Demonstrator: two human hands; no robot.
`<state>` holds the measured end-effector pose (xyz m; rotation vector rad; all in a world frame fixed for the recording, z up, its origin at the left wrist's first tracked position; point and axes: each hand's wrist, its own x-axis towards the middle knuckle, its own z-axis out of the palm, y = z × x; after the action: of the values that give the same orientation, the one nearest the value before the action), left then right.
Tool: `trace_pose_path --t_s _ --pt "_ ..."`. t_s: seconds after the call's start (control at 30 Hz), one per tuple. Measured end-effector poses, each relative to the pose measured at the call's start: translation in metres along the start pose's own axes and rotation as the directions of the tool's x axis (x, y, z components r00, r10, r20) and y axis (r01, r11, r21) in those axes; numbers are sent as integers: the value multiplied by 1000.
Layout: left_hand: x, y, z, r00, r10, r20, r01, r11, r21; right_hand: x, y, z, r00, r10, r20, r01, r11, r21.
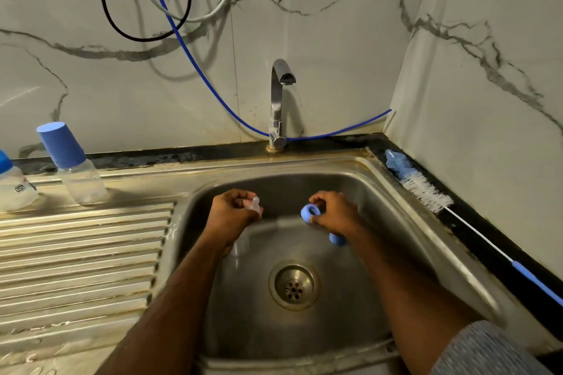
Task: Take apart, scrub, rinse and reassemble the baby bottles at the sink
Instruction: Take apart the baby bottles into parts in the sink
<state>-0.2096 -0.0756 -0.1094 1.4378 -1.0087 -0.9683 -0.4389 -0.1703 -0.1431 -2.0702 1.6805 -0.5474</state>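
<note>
Forearms, two, bare, entering from the bottom edge over the sink (405,192); grey sleeve at the lower right corner.

Left hand (230,211): fingers curled, pinching a clear teat (255,204) above the basin, tip pointing up.

Right hand (333,211): fingers curled round a blue ring (310,212), its opening turned toward the left hand. The two hands are apart, and teat and ring do not touch.

Cap (337,239), blue, lying in the basin just below the right wrist.

Drain (294,285): no water visible running or standing.

Tap (279,100): spout dry as far as I can tell.

Bottle (74,164), capped blue, standing on the drainboard (82,256) at left; a second bottle (12,186) cut off by the left edge.

Brush (426,190), white and blue bristles, lying on the counter right of the sink, well apart from both hands.

Step, as I judge it: disassembly, teat just separated from ring, or the reverse, teat about to seat in the ring; I cannot tell which. If taking apart, the next move calls for setting one piece down, then fetching the brush.
</note>
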Motion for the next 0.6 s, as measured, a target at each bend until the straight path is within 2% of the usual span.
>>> trace_pose_path --t_s 0.1,0.2,0.6 --pt "2 -3 -1 999 28 18 -30 996 79 -2 4 10 998 20 62 -6 976 -219" --pt "2 -4 2 998 46 44 -52 989 140 1 5 18 991 23 130 22 942 -335" --pt "0 -4 8 994 88 60 -99 970 220 6 12 37 976 4 218 103 873 -477"
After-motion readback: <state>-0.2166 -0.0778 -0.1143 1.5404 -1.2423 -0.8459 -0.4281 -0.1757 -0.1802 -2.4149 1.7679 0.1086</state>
